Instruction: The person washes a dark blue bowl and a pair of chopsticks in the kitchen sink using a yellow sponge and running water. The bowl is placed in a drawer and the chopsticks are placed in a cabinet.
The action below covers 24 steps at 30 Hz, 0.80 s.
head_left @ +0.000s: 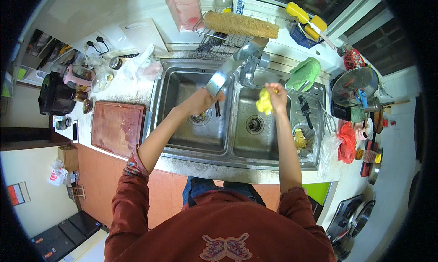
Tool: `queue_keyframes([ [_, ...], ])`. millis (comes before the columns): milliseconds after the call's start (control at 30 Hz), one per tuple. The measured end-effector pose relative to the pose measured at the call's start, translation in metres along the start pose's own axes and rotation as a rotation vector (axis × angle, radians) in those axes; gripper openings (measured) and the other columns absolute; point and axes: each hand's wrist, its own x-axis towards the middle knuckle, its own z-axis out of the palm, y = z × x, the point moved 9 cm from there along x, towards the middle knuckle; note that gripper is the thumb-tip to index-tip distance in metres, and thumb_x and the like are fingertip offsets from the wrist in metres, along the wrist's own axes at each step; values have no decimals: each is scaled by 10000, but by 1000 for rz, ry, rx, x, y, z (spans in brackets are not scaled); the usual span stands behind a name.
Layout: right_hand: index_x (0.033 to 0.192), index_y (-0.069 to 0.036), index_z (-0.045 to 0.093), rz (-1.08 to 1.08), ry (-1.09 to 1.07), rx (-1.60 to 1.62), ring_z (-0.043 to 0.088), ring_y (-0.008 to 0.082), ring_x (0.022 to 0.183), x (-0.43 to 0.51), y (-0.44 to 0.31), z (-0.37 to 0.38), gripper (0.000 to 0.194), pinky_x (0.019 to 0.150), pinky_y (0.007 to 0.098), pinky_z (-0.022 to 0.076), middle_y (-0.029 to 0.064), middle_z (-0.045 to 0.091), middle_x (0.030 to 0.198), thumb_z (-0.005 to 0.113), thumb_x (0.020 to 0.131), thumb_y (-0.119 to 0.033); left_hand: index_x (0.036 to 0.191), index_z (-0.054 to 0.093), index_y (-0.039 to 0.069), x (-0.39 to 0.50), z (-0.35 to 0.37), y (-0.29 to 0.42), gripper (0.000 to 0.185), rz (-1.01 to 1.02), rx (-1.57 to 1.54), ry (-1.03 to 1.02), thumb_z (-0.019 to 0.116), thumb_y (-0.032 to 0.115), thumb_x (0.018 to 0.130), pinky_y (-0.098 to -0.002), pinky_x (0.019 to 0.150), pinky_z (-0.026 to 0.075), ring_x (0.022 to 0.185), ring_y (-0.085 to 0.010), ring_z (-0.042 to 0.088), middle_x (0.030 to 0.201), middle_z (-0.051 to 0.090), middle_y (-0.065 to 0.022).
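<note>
My left hand (200, 102) is at the end of the flat metal faucet spout (222, 78), over the left sink basin (184, 135); the spout partly hides its fingers, so its grip is unclear. Two short dark strips (217, 109) show just below these fingers. My right hand (278, 95) pinches a crumpled bright yellow cloth or piece of film (264, 102) above the right basin (251, 147). A drain (255, 124) lies below it. In the left basin's drain (200, 118) are some food scraps.
Left of the sink lies a brown cutting board (116, 125). On the right drainboard are a black-handled brush or scraper (304, 108) and a bag with yellow scraps (300, 140). A green cloth (304, 74) hangs by the faucet. Behind, a loofah (241, 24) rests on a wire rack (236, 41).
</note>
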Motion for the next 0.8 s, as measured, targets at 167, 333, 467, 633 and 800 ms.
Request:
queue_keyframes([
  [167,794,-44,594,-10,110,-76,541,103,715,40,-7,-10,203,667,265,453,5,611,770,745,810,-179,1027,611,-17,-11,-2,4,338,-68,47,-3,419,261,1006,-356,836,491,918,-223,643,944,669,-136],
  [333,720,-33,573,-340,156,-201,522,103,648,1,-13,-3,221,641,280,447,3,592,678,772,741,-128,1012,606,-38,-27,-4,4,347,-146,-84,61,363,209,1017,-351,851,498,924,-208,627,947,651,-125],
  [467,718,-23,578,-444,241,-328,530,115,627,-3,-18,11,239,622,281,447,9,593,664,775,741,-157,997,601,-56,-29,0,7,375,-121,-232,104,321,192,1020,-349,866,509,944,-211,617,983,636,-121],
  [633,745,-45,591,-199,126,95,573,179,616,14,15,9,201,601,298,466,40,619,708,762,763,-150,1021,600,-58,-35,2,6,427,-164,-310,144,309,255,1035,-340,874,512,957,-210,625,986,639,-128],
  [800,837,-68,609,391,-235,613,625,159,677,-37,57,41,141,622,311,528,38,626,768,727,809,-138,1056,599,-44,-61,-13,1,479,-269,-487,295,286,319,1039,-334,894,519,968,-218,653,1012,662,-153],
])
